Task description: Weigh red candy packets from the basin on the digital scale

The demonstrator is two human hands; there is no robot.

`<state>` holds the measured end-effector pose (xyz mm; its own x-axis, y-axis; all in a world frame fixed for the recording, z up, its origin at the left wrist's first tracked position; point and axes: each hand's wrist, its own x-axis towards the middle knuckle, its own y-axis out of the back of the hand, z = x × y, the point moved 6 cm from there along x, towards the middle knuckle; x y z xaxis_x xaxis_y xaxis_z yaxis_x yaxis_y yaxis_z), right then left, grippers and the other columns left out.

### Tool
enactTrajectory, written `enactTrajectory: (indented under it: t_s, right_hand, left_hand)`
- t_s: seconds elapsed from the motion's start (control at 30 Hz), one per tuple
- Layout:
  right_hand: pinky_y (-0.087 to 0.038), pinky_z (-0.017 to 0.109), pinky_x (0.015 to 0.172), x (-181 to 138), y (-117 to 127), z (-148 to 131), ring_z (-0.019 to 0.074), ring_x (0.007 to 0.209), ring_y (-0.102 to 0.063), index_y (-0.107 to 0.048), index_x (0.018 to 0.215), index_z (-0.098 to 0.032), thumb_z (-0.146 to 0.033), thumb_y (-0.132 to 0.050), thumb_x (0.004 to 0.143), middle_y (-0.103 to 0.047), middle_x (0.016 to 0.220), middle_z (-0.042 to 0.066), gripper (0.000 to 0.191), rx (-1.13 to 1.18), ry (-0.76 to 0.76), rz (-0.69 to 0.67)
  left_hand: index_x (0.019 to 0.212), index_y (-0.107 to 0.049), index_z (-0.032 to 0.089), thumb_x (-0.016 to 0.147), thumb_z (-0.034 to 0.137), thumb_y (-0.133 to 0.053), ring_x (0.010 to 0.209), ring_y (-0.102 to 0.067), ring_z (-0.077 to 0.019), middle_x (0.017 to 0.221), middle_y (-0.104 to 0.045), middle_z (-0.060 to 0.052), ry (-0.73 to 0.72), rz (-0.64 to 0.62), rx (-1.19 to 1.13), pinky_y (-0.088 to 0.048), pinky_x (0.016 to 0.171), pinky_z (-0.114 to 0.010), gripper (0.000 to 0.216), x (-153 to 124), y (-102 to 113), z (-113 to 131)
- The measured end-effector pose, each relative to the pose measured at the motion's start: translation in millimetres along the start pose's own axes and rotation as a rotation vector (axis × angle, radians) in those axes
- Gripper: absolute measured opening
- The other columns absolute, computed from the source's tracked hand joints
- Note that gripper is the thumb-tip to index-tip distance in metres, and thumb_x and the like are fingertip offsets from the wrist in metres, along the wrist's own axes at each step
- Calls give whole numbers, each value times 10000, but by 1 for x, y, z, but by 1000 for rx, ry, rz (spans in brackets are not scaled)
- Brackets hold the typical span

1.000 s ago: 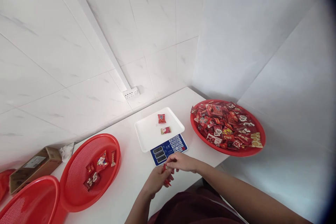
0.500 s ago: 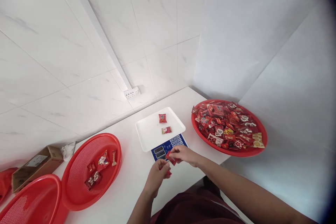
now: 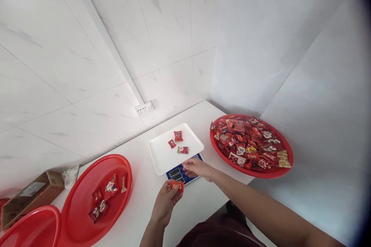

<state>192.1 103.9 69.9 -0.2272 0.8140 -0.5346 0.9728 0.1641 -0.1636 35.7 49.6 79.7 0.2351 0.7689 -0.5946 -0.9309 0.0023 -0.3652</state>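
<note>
My left hand pinches a small red candy packet just in front of the scale. My right hand hovers over the blue keypad of the weighing scale with fingers loosely spread and nothing in them. The scale's white tray carries three red candy packets, one of them a small one at the left. A large red basket at the right is heaped with several red wrapped candies.
A red mesh basket at the left holds several candies. Another red basket overlaps it at the lower left. A cardboard box lies by the wall, and a wall socket sits behind the scale. White tiled walls enclose the table corner.
My right hand took a candy from between my hands, moved to the scale and released it; a third small packet now lies on the white tray. My left hand kept one packet.
</note>
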Motion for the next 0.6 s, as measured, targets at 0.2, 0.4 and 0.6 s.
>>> enactTrajectory:
  t_s: [0.2, 0.4, 0.6]
  right_hand:
    - [-479, 235, 645, -32, -19, 15, 89, 628, -573, -655, 838, -140, -397, -680, 686, -623, 709, 10, 299, -141, 69, -265]
    - [-444, 217, 551, -35, -7, 9, 86, 540, -533, -635, 689, -139, -349, -673, 665, -578, 567, -16, 214, -180, 138, -136]
    - [-369, 181, 475, -46, 0, 10, 66, 482, -475, -632, 619, -149, -262, -632, 663, -560, 530, -33, 121, -312, 203, -90]
  left_hand:
    - [796, -598, 176, 621, 359, -754, 788, -581, -134, 827, -634, -19, -61, -40, 168, -437, 784, -274, 297, 5, -20, 3]
    - [785, -626, 173, 623, 390, -739, 753, -557, -138, 810, -624, -34, -65, -43, 240, -422, 733, -262, 294, 9, -26, 3]
    - [808, -645, 167, 592, 369, -766, 728, -567, -131, 792, -641, -31, -23, -66, 249, -446, 726, -258, 319, 7, -34, -7]
